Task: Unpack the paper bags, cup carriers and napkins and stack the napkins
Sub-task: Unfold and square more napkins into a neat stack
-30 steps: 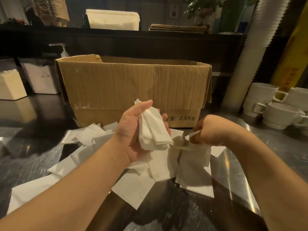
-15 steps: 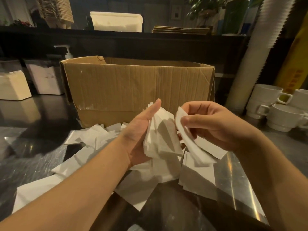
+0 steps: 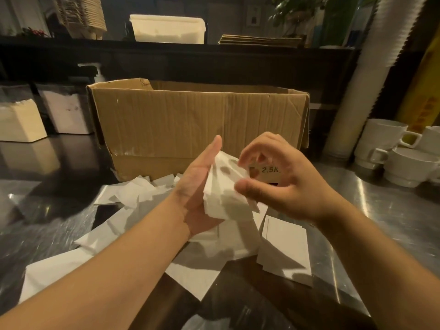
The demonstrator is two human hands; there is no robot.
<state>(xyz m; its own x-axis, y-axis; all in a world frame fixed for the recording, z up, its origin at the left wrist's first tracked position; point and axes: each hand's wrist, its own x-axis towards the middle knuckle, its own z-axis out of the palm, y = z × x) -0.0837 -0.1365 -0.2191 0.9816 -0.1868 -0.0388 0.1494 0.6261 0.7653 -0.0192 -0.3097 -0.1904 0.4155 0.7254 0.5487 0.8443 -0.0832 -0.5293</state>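
Napkin stack (image 3: 223,186), before cardboard box (image 3: 197,125): held in left hand (image 3: 202,186); right hand (image 3: 281,179), fingers loosely curled, has just added one napkin; loose napkins (image 3: 133,194) remain.

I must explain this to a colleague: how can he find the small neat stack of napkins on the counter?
Find the cardboard box. In front of it, loose napkins lie scattered. The neat stack lies below the right hand, edges aligned, unlike the rest.

A dark, glossy counter (image 3: 54,210) carries an open cardboard box (image 3: 190,125), scattered white napkins (image 3: 128,194), stacked white mugs (image 3: 392,153) and two white containers (image 3: 21,120).
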